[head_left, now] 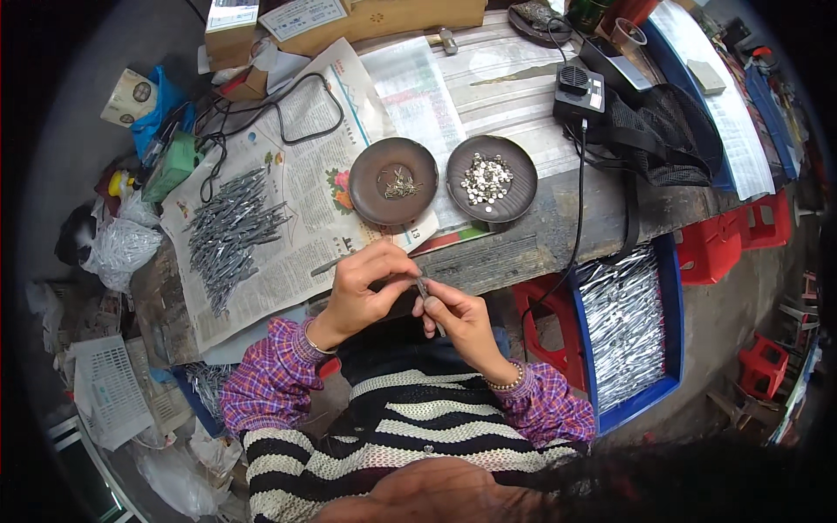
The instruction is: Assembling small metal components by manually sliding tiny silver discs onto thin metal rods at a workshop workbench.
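Observation:
My left hand [373,286] and my right hand [460,324] meet in front of me at the near edge of the bench. Between them is a slim grey metal piece [424,290], its lower end pinched in my right fingers. The thumb and forefinger of my left hand close at its upper end; any smaller part there is too small to make out. Another slim grey piece [327,266] lies beside my left hand. Just beyond are a brown dish [364,187] with small thin metal bits [401,183] and a dark dish [523,205] of small shiny round pieces [486,181].
Newspaper [296,148] on the bench carries a pile of grey metal strips [231,231]. A black cable [580,209] hangs over the edge from a small black device [578,94]. A blue tray [676,349] of shiny strips stands at right, near red stools [711,248]. A hammer [447,41] lies behind.

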Motion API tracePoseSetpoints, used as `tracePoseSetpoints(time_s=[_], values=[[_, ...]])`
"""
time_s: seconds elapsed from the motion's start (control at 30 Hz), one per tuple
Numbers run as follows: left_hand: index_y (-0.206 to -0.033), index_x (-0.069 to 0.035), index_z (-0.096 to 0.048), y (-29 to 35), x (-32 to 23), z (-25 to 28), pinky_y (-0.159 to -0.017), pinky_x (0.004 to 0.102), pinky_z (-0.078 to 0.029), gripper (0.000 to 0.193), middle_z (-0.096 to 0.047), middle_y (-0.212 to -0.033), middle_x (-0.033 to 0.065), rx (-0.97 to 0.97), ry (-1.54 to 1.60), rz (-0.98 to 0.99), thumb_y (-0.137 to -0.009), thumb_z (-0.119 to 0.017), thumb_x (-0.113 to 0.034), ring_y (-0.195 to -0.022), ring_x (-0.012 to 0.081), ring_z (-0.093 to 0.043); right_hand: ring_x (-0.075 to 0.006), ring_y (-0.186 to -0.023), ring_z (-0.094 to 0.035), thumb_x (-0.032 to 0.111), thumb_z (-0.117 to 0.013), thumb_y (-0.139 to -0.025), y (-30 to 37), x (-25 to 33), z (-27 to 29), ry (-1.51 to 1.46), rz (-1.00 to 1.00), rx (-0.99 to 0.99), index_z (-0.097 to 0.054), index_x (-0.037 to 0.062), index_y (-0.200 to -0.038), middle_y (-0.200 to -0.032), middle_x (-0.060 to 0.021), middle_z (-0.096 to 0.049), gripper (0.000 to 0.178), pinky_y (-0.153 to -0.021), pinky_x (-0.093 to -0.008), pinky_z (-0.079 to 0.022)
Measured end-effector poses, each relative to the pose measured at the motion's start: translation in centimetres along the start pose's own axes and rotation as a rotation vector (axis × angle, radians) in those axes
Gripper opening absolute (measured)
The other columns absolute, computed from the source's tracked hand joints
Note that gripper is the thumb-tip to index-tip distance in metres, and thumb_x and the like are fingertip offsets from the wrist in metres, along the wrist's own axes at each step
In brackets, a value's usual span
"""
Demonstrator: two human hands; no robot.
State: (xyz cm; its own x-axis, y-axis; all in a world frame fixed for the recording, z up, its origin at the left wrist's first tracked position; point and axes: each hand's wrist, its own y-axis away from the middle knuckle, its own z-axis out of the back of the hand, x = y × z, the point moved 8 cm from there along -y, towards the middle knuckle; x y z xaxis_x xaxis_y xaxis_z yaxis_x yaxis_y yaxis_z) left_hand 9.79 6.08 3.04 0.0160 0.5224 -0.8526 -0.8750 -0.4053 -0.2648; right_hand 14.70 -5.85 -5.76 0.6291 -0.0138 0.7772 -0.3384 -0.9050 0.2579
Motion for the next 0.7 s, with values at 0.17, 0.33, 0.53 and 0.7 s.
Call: tracePoseSetpoints(time_s=[0.17,0.33,0.53,0.7], values=[[-0.09,-0.001,-0.062,1.1,2.9,0.2,-0.06,0.02,-0.044,0.016,-0.06,-0.083,0.0019,-0.087,0.246,0.364,-0.076,-0.069,0.002,-0.072,0.0064,-0.056,-0.0072,-0.058,-0.052,0.002,-0.056,-0.091,0.1,2.7,-0.4,0.357,0.226,0.007,-0.058,-0.0019,-0.121,-0.081,-0.0041,-0.061,0.031,-0.052,-0.0213,-0.044],[-0.091,-0.001,-0.062,1.3,3.9,-0.6,-0.062,0.0188,-0.043,0.016,-0.059,-0.083,0.0002,0.031,0.335,0.422,-0.077,-0.07,-0.002,-0.073,0.0045,-0.055,-0.0075,-0.057,-0.052,-0.001,-0.058,-0.087,0.5,4.2,-0.5,0.558,0.355,0.007,-0.059,-0.0016,-0.119,-0.078,-0.0046,-0.06,0.032,-0.051,-0.0214,-0.043],[-0.088,0.002,-0.063,1.3,3.3,-0.8,-0.069,0.0219,-0.044,0.012,-0.059,-0.086,0.0032,0.115,0.36,0.341,-0.08,-0.068,-0.007,-0.077,0.0081,-0.054,-0.0074,-0.059,-0.055,-0.001,-0.058,-0.088,0.3,3.7,-0.7,0.443,0.269,0.038,-0.062,-0.0023,-0.116,-0.082,-0.0064,-0.063,0.028,-0.05,-0.0202,-0.043],[-0.091,0.002,-0.058,1.3,2.4,0.1,-0.081,0.0271,-0.045,0.011,-0.061,-0.094,0.0107,-0.002,0.707,0.387,-0.082,-0.062,-0.004,-0.089,0.0152,-0.057,-0.0259,-0.075,-0.063,0.003,-0.066,-0.081,0.2,7.5,-1.0,0.769,0.606,-0.051,-0.064,-0.0014,-0.105,-0.089,-0.0139,-0.063,0.025,-0.067,-0.0297,-0.05]])
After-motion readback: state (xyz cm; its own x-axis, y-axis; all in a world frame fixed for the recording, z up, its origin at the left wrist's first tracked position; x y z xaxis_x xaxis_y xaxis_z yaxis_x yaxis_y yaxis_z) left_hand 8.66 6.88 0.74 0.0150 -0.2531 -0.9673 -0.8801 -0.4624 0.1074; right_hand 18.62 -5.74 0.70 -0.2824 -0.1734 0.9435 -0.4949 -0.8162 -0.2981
